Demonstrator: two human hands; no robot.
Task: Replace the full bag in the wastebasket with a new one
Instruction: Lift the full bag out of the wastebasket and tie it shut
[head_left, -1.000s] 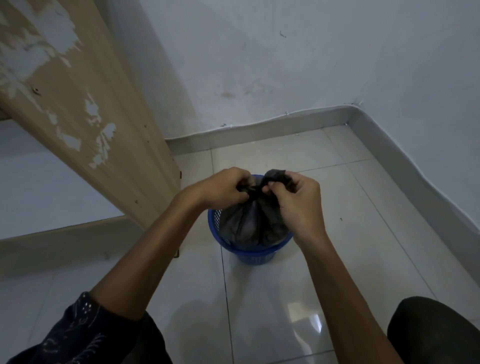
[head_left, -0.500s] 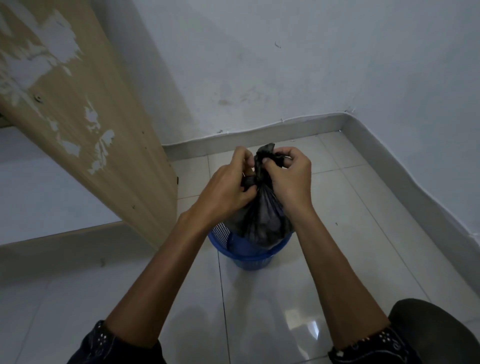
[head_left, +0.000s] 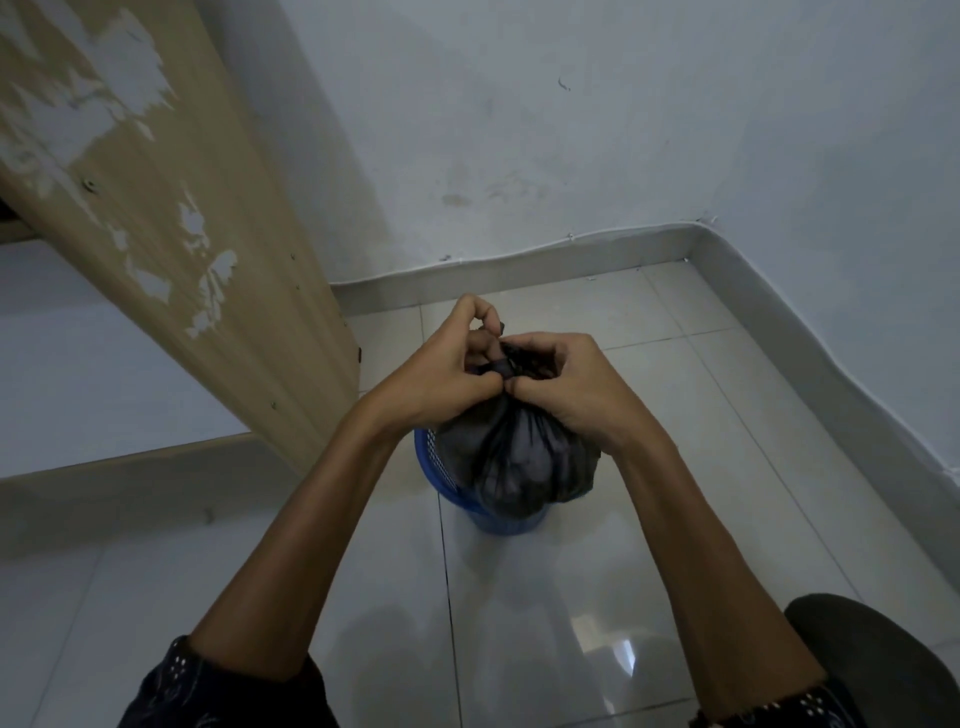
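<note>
Over the blue wastebasket (head_left: 501, 522), left hand (head_left: 447, 376) and right hand (head_left: 569, 387) pinch the twisted neck of the bulging black bag (head_left: 519, 457).

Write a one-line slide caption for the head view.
Left hand and right hand grip the gathered neck of a black bag at the blue wastebasket on a tiled floor.

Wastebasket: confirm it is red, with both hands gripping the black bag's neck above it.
Not red: the head view shows the wastebasket is blue. The left hand and right hand do both grip the neck of the black bag above it.
</note>
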